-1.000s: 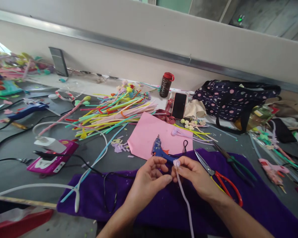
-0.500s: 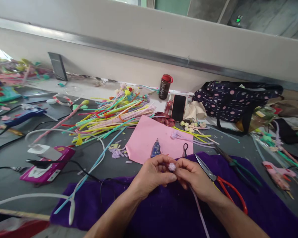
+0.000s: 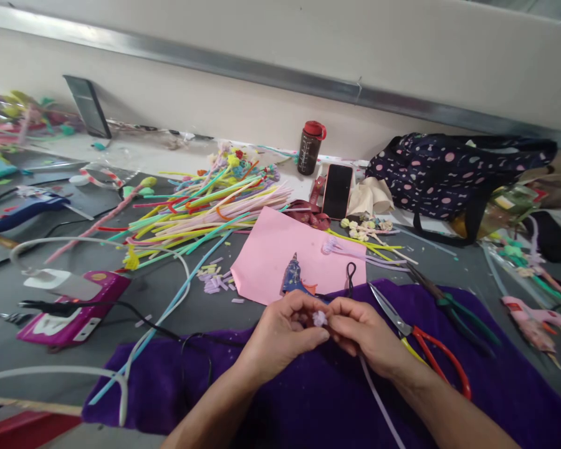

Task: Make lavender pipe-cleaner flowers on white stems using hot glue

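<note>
In the head view, your two hands are close together at the lower centre of the frame, above the purple cloth (image 3: 318, 405). Your right hand (image 3: 367, 330) pinches the lilac flower (image 3: 320, 318) between thumb and fingers, and a pale lilac stem (image 3: 378, 399) runs from beneath that hand to the bottom edge. Your left hand (image 3: 278, 333) curls around the flower's other side, thumb below and fingers above; you cannot tell from here whether it grips.

Just beyond your fingers, at the centre, a blue glue gun (image 3: 292, 276) overlaps the pink sheet (image 3: 262, 255), its nozzle pointing up the frame. Another lilac piece (image 3: 330, 246) lies on that sheet, near its right side. Lilac and yellow snippets (image 3: 212, 284) are scattered to the sheet's left, and a heap of coloured fuzzy stems (image 3: 215, 215) spreads above them.

Right of your right hand you have red-handled scissors (image 3: 406, 327) on the cloth, with green-handled pliers (image 3: 444, 300) beside them. A pink glue gun (image 3: 533, 321) sits farther over, at the right of the frame.
</note>
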Motion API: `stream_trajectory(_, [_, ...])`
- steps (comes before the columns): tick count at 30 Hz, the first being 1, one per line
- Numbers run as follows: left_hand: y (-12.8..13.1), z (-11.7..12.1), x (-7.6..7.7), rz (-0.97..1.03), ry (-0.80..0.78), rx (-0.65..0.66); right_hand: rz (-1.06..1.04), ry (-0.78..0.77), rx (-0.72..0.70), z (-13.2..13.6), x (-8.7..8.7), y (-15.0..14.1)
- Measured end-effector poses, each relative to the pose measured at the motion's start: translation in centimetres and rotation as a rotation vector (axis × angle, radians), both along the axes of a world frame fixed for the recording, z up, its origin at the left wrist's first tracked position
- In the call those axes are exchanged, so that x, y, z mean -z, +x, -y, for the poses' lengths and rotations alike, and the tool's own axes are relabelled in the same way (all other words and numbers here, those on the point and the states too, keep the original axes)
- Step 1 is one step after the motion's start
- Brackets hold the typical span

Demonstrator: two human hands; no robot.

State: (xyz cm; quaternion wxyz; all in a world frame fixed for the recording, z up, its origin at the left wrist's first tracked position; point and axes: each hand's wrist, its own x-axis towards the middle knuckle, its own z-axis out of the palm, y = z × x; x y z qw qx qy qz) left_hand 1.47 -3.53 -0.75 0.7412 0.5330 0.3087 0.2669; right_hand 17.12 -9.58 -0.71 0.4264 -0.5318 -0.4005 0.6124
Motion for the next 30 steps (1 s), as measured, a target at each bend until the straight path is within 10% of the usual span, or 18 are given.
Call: stream_trajectory(30, [0.18,0.32,-1.03,-0.030,-0.066,-0.152,0.256,0.179,0.088,0.06,-0.13,-0.01])
